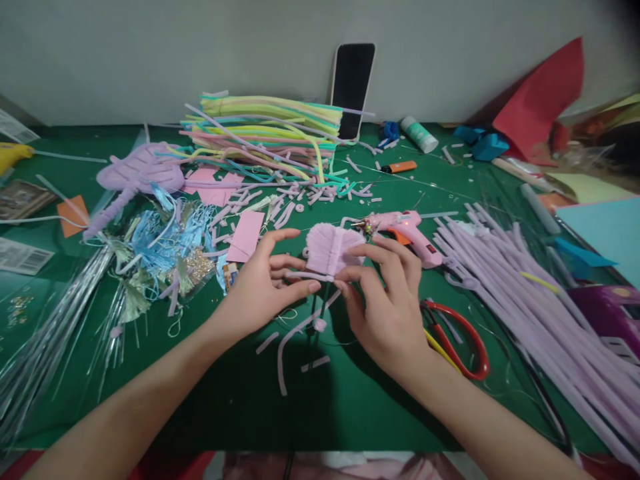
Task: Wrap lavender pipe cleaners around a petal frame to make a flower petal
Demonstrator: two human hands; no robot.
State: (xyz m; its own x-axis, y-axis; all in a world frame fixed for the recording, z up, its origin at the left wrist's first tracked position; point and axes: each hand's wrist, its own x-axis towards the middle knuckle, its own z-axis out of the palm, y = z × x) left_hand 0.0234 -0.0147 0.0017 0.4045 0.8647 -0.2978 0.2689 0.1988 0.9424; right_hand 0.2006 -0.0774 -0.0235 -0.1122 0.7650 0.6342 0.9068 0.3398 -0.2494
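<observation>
A small fan-shaped piece made of lilac pipe cleaners (323, 247) is held up between my two hands above the green table. My right hand (387, 293) pinches its lower right edge with thumb and fingertips. At its lower left, my left hand (263, 283) has its fingertips behind a lilac stem along the bottom edge and its thumb just below. The left index finger is lifted away. Behind my right hand lies a pink hot glue gun (407, 233). Beneath the hands are loose lilac pipe cleaner offcuts (316, 364).
Red-handled pliers (467, 347) and a bundle of lilac pipe cleaners (530, 307) lie right. Multicoloured pipe cleaners (265, 127) stand before an upright phone (354, 83). Left are a lilac leaf-like piece (143, 167), blue tassels (155, 233) and silvery wires (60, 333).
</observation>
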